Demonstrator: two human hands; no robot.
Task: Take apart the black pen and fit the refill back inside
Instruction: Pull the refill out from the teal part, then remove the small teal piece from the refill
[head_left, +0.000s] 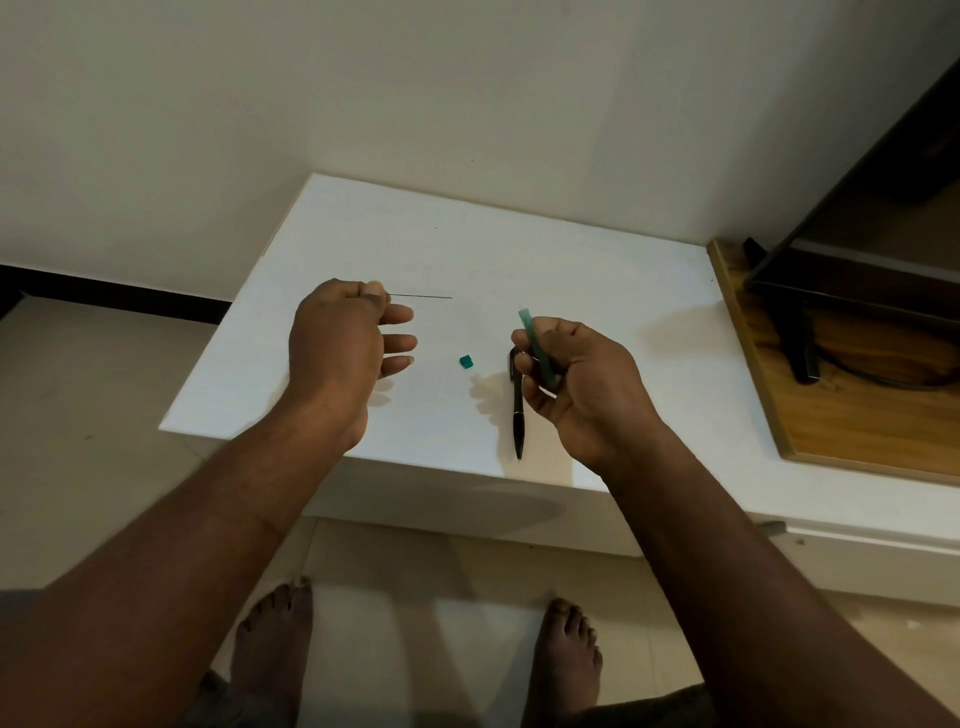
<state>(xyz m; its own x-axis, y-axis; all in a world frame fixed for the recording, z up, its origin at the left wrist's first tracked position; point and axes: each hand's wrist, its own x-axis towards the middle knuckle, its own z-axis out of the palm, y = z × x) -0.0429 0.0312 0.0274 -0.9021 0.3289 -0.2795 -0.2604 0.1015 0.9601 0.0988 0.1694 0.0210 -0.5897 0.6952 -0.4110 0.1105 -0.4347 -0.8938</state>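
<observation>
White tabletop (597, 270), tucked into a corner of cream wall (363, 104), and both hands are up over its front half. Left hand (337, 343) hovers over the left part: thumb and forefinger pinched tight on a thin dark refill (421, 297), which sticks out level toward the right, with the other three fingers spread loosely below it. Right hand (582, 384) has its fingers curled round a green tube (535, 343), top end poking up past the knuckles.

The black pen (518, 415) lies flat on the table, clip end right by the right hand's fingers; contact is impossible to judge. Its tip points at the front edge and stops just short of it. Between the hands sits a small green cap (466, 362), apart from both.

Bare white surface runs back from the hands to the wall. On the right, a wooden board (857, 415) carrying a black stand (795, 332) borders the table. Tiled floor (78, 389) drops away left, and bare feet (275, 639) stand below the front edge.
</observation>
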